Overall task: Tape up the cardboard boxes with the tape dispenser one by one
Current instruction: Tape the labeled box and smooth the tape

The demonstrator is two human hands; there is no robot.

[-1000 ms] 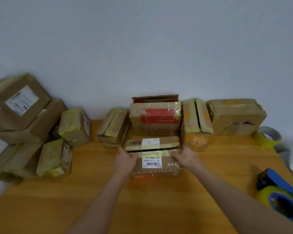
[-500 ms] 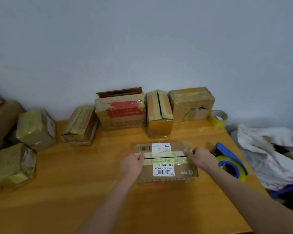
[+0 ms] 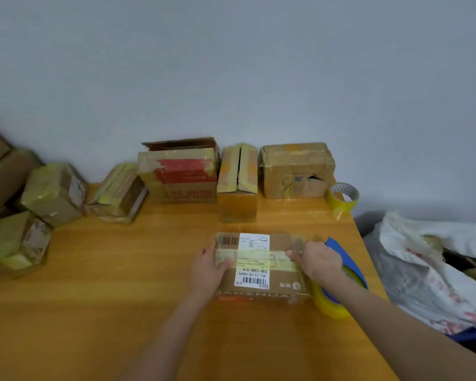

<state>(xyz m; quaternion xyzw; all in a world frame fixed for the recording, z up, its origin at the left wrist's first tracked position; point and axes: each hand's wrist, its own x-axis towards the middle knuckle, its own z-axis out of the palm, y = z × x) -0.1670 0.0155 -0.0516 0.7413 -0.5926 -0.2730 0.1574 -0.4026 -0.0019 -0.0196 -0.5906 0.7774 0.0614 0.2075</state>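
A small brown cardboard box [image 3: 259, 290] with a white barcode label and a yellowish tape strip over its top seam sits on the wooden table [image 3: 107, 298]. My left hand [image 3: 208, 270] grips its left end, thumb over the top. My right hand [image 3: 318, 261] grips its right end. Just right of the box lies the blue tape dispenser [image 3: 341, 254] with a yellow tape roll, partly hidden under my right wrist.
Several taped boxes line the wall: a red-labelled one [image 3: 180, 171], a narrow one [image 3: 238, 182], a crumpled one [image 3: 296, 169]. More boxes pile at the left [image 3: 52, 191]. A loose yellow tape roll [image 3: 342, 199] sits at the back right corner. White bags [image 3: 437, 268] lie beyond the table's right edge.
Both hands have pulled the small box away from the back row toward me and to the right, until it sits beside the tape dispenser. My view has swung right.
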